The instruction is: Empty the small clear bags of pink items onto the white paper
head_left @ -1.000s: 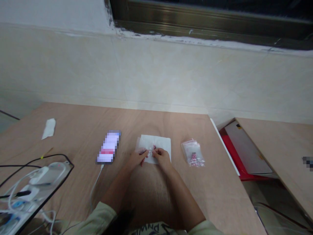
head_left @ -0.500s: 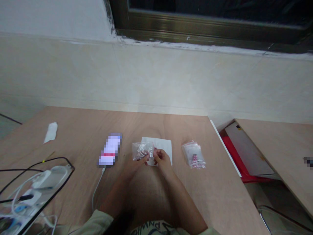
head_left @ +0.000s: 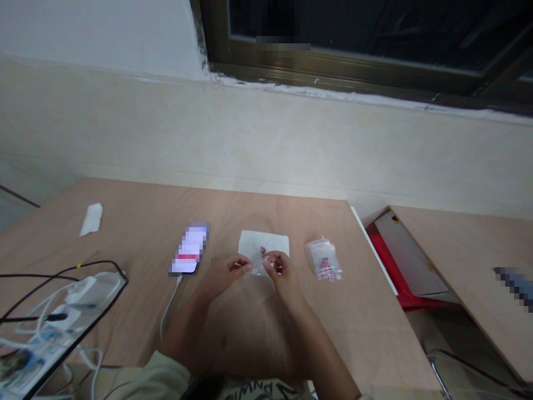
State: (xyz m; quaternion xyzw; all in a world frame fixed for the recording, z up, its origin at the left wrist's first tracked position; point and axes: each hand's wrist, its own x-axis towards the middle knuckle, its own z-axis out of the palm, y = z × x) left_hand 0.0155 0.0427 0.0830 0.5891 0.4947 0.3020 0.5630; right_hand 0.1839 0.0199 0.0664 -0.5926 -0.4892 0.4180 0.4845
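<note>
Both my hands are over a white sheet of paper [head_left: 246, 240] near the middle of the table. My left hand [head_left: 228, 270] pinches one end of the pinkish edge of a clear plastic bag [head_left: 259, 271]. At the other end of that edge, the thumb and fingers of my right hand [head_left: 282, 269] are closed on it. Small dark pink pieces [head_left: 263, 251] show on the paper just beyond the bag; their exact kind is too small to tell. The lower part of the bag is see-through and hard to make out.
To the right lies a stack of clear zip bags [head_left: 318, 256] with pink pieces in it. A phone [head_left: 190, 248] on a white cable is at left. Further left are a power strip [head_left: 89, 294] with tangled cables and a white paper scrap [head_left: 91, 219]. A second table [head_left: 466, 239] stands at right.
The bag was held up flat over the paper; now its edge is stretched between my hands. My left hand has moved left, apart from the right. Pink pieces now show on the paper.
</note>
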